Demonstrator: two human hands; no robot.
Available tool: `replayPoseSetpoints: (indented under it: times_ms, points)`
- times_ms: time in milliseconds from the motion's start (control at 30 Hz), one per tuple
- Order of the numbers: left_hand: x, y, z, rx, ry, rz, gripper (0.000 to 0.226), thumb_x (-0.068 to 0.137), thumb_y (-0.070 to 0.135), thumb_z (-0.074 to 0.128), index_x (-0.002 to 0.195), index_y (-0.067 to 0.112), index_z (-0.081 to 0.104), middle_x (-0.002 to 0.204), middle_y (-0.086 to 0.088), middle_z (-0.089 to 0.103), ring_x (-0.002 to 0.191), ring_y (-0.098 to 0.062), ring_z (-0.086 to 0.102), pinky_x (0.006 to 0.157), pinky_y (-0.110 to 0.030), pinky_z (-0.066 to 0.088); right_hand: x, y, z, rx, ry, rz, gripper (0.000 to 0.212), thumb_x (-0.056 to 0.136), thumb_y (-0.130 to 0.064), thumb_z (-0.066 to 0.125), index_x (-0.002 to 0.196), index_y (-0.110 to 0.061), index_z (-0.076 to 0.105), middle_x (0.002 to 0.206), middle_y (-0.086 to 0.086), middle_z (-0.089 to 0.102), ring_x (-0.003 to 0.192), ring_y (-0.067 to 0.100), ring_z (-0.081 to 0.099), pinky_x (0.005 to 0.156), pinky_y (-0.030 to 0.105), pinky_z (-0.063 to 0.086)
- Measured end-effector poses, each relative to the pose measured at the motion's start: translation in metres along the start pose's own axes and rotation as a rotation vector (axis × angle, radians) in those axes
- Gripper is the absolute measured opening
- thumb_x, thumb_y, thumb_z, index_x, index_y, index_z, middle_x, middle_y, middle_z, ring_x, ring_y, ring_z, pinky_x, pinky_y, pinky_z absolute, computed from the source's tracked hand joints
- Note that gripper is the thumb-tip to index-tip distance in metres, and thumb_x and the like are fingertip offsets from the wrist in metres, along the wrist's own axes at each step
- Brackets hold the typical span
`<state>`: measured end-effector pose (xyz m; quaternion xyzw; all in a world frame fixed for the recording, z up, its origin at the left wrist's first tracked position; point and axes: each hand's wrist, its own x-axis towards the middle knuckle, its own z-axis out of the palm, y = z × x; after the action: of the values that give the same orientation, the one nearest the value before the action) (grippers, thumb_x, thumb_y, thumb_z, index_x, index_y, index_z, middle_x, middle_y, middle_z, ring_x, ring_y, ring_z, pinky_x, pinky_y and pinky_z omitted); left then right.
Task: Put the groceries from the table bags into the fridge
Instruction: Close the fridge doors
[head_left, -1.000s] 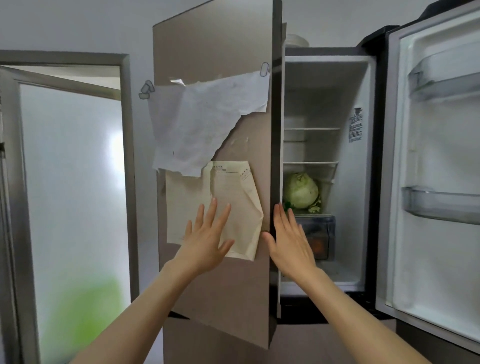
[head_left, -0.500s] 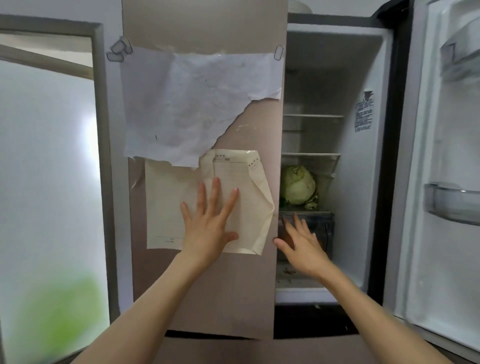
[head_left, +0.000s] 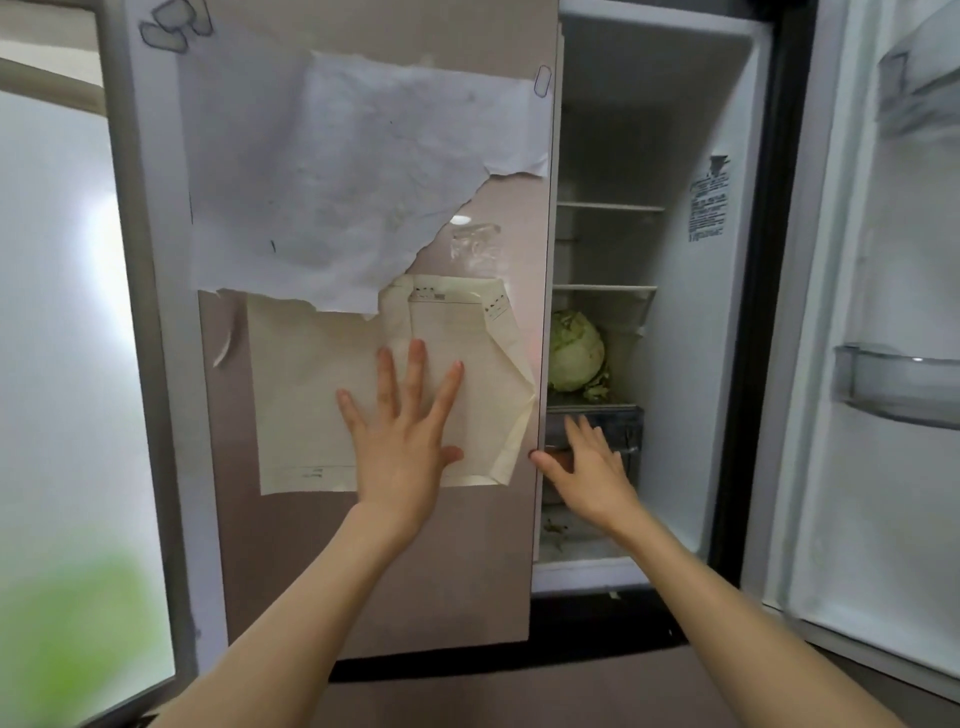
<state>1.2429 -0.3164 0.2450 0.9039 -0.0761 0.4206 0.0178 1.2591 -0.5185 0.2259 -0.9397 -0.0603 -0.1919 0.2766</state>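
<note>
The fridge's brown left door (head_left: 374, 561) fills the middle of the view and stands nearly closed. My left hand (head_left: 402, 441) presses flat on it, fingers spread over a cream paper (head_left: 311, 395) stuck to the door. My right hand (head_left: 589, 465) hangs open in the gap past the door's edge, in front of a clear drawer (head_left: 623, 421), holding nothing. A pale green cabbage (head_left: 576, 351) sits on the shelf above that drawer. The white right door (head_left: 883, 467) stands wide open.
A torn white sheet (head_left: 337, 182) hangs on the upper part of the left door. Empty door bins (head_left: 898, 384) line the right door. A frosted glass door (head_left: 62, 312) with a metal frame stands at the left. Crumbs lie on the fridge's bottom floor (head_left: 566, 540).
The left door has swung further toward closed under my left hand. My right hand has left the door's edge and now hangs in the gap. The view has come closer.
</note>
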Motion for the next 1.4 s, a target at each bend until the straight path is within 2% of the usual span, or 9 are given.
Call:
replayPoseSetpoints:
  times_ms: [167, 300, 400, 533, 700, 867, 1000, 1200, 1400]
  points:
    - [-0.013, 0.017, -0.014, -0.149, 0.095, -0.027, 0.072, 0.083, 0.012, 0.062, 0.143, 0.02, 0.023, 0.156, -0.017, 0.004, 0.142, -0.042, 0.004, 0.105, -0.068, 0.018, -0.03, 0.008, -0.023, -0.145, 0.095, -0.08, 0.064, 0.097, -0.047, 0.032, 0.15, -0.02, 0.006, 0.159, 0.002, 0.001, 0.145, 0.019, -0.005, 0.117, 0.042, -0.001]
    - [-0.02, 0.06, -0.023, -0.292, 0.18, 0.073, 0.063, 0.084, 0.008, 0.059, 0.139, 0.016, 0.03, 0.154, -0.018, 0.014, 0.143, -0.037, 0.006, 0.111, -0.057, 0.011, -0.065, 0.033, -0.078, -0.332, 0.221, -0.121, 0.059, 0.099, -0.045, 0.027, 0.149, -0.021, 0.008, 0.158, 0.001, 0.003, 0.146, 0.017, -0.004, 0.117, 0.04, -0.004]
    - [-0.014, 0.115, -0.039, -0.408, 0.092, 0.247, 0.058, 0.091, 0.014, 0.051, 0.144, 0.017, 0.027, 0.156, -0.012, 0.011, 0.144, -0.029, 0.0, 0.115, -0.053, 0.015, -0.092, 0.054, -0.128, -0.457, 0.416, -0.141, 0.053, 0.098, -0.038, 0.033, 0.145, -0.015, 0.029, 0.153, 0.009, 0.027, 0.144, 0.024, 0.017, 0.116, 0.044, 0.004]
    - [-0.002, 0.195, -0.058, -0.523, -0.015, 0.437, 0.06, 0.097, 0.022, 0.038, 0.148, 0.023, 0.008, 0.158, -0.003, -0.005, 0.144, -0.019, -0.013, 0.119, -0.041, 0.003, -0.122, 0.09, -0.197, -0.626, 0.635, -0.093, 0.046, 0.086, -0.026, 0.042, 0.126, -0.006, 0.053, 0.13, 0.019, 0.055, 0.125, 0.035, 0.049, 0.104, 0.058, 0.03]
    - [0.014, 0.287, -0.078, -0.568, -0.05, 0.561, 0.066, 0.097, 0.023, 0.037, 0.148, 0.019, -0.004, 0.157, -0.003, -0.014, 0.143, -0.021, -0.017, 0.118, -0.043, -0.004, -0.143, 0.13, -0.257, -0.682, 0.58, 0.062, 0.058, 0.086, -0.037, 0.032, 0.13, -0.004, 0.05, 0.129, 0.018, 0.055, 0.121, 0.035, 0.052, 0.102, 0.056, 0.035]
    - [0.019, 0.332, -0.086, -0.568, -0.111, 0.568, 0.074, 0.091, 0.016, 0.043, 0.148, 0.014, -0.005, 0.157, -0.003, -0.003, 0.144, -0.022, -0.009, 0.117, -0.045, -0.005, -0.148, 0.139, -0.265, -0.519, 0.532, 0.022, 0.051, 0.095, -0.022, 0.048, 0.141, -0.007, 0.034, 0.146, 0.008, 0.038, 0.142, 0.027, 0.021, 0.117, 0.039, 0.016]
    - [0.011, 0.334, -0.088, -0.552, -0.075, 0.535, 0.079, 0.084, 0.014, 0.049, 0.147, 0.012, 0.002, 0.153, -0.005, 0.01, 0.143, -0.024, 0.0, 0.118, -0.047, 0.001, -0.151, 0.135, -0.264, -0.51, 0.545, -0.001, 0.047, 0.094, -0.019, 0.048, 0.139, -0.01, 0.037, 0.143, 0.003, 0.041, 0.141, 0.025, 0.022, 0.116, 0.033, 0.006]
    - [0.009, 0.323, -0.089, -0.609, -0.077, 0.493, 0.077, 0.082, 0.016, 0.052, 0.146, 0.015, 0.01, 0.153, -0.002, 0.013, 0.143, -0.021, 0.005, 0.116, -0.051, 0.005, -0.159, 0.117, -0.258, -0.56, 0.562, -0.024, 0.042, 0.093, -0.02, 0.049, 0.134, -0.01, 0.045, 0.138, 0.005, 0.047, 0.135, 0.027, 0.032, 0.113, 0.037, 0.014]
    - [0.008, 0.283, -0.088, -0.607, -0.064, 0.433, 0.075, 0.082, 0.012, 0.05, 0.145, 0.018, 0.01, 0.154, 0.003, 0.011, 0.144, -0.015, 0.003, 0.114, -0.051, 0.003, -0.166, 0.095, -0.242, -0.638, 0.488, -0.143, 0.059, 0.089, -0.041, 0.025, 0.14, -0.017, 0.04, 0.147, 0.003, 0.04, 0.138, 0.023, 0.033, 0.116, 0.041, 0.01]
